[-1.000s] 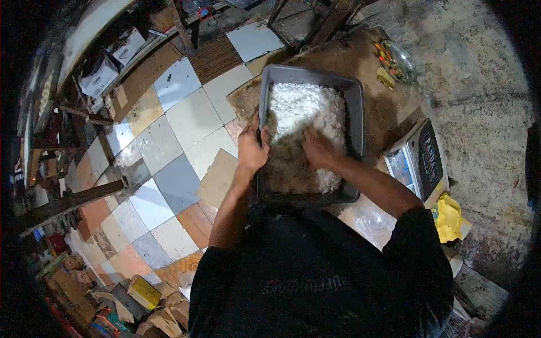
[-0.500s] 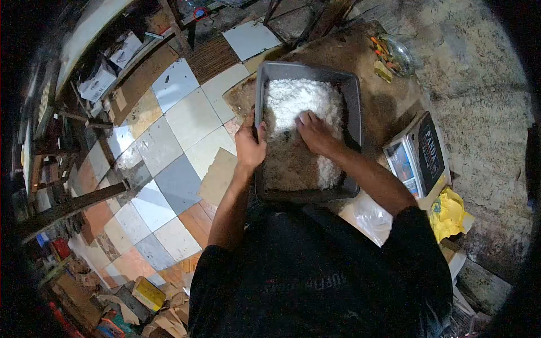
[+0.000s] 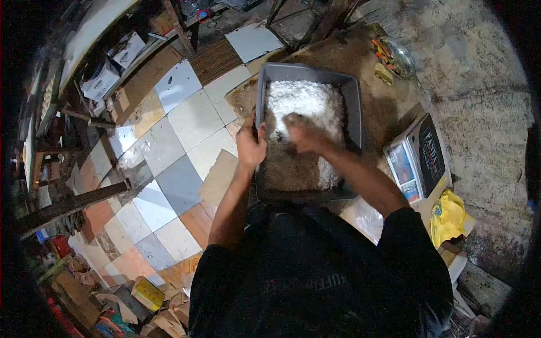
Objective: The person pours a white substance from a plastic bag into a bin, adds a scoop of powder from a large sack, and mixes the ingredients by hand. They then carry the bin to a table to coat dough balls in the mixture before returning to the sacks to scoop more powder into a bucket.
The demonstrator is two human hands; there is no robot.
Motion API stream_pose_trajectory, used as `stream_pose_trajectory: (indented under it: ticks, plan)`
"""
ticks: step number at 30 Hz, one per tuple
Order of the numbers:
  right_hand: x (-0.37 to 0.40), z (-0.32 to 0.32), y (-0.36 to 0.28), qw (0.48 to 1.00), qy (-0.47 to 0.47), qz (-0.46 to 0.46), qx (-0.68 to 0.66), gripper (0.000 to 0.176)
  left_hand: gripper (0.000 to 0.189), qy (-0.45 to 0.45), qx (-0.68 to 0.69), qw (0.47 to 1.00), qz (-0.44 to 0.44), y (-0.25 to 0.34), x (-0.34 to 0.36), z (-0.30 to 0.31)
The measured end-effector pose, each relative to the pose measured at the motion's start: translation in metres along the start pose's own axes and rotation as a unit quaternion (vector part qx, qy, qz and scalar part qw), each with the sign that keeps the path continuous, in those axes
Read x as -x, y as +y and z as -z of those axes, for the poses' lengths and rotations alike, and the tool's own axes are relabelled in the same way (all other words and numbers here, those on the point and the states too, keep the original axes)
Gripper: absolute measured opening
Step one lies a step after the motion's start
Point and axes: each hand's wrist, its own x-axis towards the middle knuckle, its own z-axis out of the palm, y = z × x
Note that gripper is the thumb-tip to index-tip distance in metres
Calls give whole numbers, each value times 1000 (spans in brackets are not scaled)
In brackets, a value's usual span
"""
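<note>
A person's left hand (image 3: 251,145) clamps the left rim of a grey tray (image 3: 353,107) near the worktop's (image 3: 380,110) left edge, with bare surface beyond its right wall toward a clear bowl (image 3: 407,59) and a box (image 3: 431,155). The right hand (image 3: 304,135), apart from the left, blurs among white powder (image 3: 304,98) — its finger closure impossible to tell — having shifted toward the tray's left wall since half a second ago. The tray's long axis points away from the person's body — short end nearest the shirt (image 3: 315,270).
</note>
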Motion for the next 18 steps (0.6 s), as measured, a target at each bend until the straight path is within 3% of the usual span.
stream_pose_trajectory:
  ticks: [1,3,6,8,9,10,11,12,14,15,16,18]
  plan:
    - [7,-13,-12,979,29,107,-173,60,37,-9,9,1000,2,0,-1,1]
    - [15,-10,-20,916,57,211,-335,39,37,-16,18,1000,3,-3,0,2]
    - [33,17,-13,984,-87,152,-37,52,37,-22,1,1000,13,-8,1,1]
    - [47,27,-11,965,-179,101,160,62,40,-14,0,999,38,-8,2,-1]
    - [44,21,-2,966,-181,100,154,62,40,-19,-2,999,40,-7,4,0]
    - [36,20,12,973,2,95,212,63,40,-20,5,998,53,-5,4,1]
    - [34,26,19,942,185,87,265,65,40,-19,14,998,65,-4,3,1]
    - [33,26,12,942,184,86,267,65,40,-18,16,998,65,-6,3,-1]
    - [33,27,-15,988,113,-6,102,61,38,22,21,999,20,-14,4,-2]
    - [42,31,-17,997,-7,72,-36,59,36,23,-3,999,45,-14,4,0]
    - [45,35,-20,997,-5,73,-35,59,36,24,-3,999,43,-13,5,1]
    - [51,45,-24,954,-271,123,23,56,33,20,-7,998,51,4,7,6]
